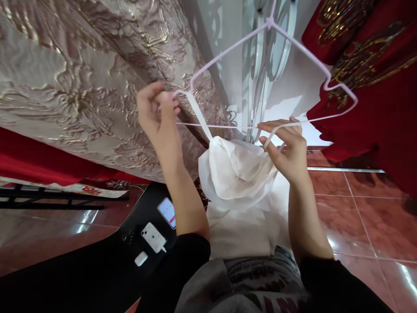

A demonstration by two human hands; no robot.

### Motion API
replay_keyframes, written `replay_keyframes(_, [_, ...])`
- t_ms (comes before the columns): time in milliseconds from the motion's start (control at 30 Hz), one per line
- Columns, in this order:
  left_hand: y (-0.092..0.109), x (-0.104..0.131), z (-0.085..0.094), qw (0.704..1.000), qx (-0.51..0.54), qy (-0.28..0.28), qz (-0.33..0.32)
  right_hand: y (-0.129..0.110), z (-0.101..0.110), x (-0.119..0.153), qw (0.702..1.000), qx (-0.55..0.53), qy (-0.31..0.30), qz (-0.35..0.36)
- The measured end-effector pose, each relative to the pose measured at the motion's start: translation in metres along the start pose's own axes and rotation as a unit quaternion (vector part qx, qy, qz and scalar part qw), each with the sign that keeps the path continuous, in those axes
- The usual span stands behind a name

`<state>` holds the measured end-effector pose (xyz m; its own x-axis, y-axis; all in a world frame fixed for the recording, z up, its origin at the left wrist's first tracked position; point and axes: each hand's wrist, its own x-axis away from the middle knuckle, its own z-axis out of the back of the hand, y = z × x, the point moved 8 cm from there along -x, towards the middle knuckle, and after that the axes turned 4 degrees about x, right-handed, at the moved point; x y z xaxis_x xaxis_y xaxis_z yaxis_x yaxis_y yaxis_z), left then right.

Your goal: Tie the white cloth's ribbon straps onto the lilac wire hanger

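Observation:
A pale pink hanger (234,40) hangs in front of me, its hook out of the frame at the top. One white strap (198,115) of a white garment (241,174) loops over the hanger's left end. My left hand (159,108) is at that end, slightly blurred, its fingers curled round the hanger's tip. Between thumb and fingers, my right hand (286,145) pinches the other white strap beside the hanger's lower bar, short of its right end. Below both hands the garment's open top sags, and its cloth runs down over my lap.
Embossed pinkish fabric (81,87) fills the left, and red cloth with gold trim (365,78) hangs at the right. A black surface (97,265) at lower left holds two phones (153,237) and a small white case (141,259). White metal scrollwork (260,82) stands behind the hanger.

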<state>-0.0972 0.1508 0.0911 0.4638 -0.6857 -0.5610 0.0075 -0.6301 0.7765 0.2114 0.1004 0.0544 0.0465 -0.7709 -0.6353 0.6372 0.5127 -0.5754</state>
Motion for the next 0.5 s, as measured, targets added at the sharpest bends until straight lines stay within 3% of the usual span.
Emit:
replay_keyframes(67, [-0.022,0.019,0.009,0.986,0.104,0.111,0.063,-0.004,0.008,0.005,1.0,0.0,0.008,0.005])
replay_keyframes(100, [-0.031,0.031,0.007,0.974,0.148,0.14,0.102,-0.005,0.011,0.006,1.0,-0.003,0.007,0.005])
replay_keyframes(167, [-0.04,0.054,-0.006,0.956,0.204,0.138,0.163,-0.005,0.012,0.007,1.0,-0.012,0.003,0.002])
replay_keyframes(233, [-0.037,0.074,-0.023,0.951,0.228,0.094,0.186,-0.006,0.014,0.008,0.999,-0.026,0.024,0.01])
replay_keyframes(300, [-0.031,0.088,-0.032,0.952,0.24,0.069,0.175,-0.006,0.023,0.01,0.993,-0.056,0.104,0.028])
replay_keyframes(367, [-0.027,0.094,-0.033,0.956,0.237,0.062,0.163,0.003,0.043,0.018,0.969,-0.104,0.223,0.036])
replay_keyframes(500, [-0.028,0.085,-0.025,0.966,0.198,0.055,0.159,0.05,0.094,0.034,0.895,-0.161,0.417,0.001])
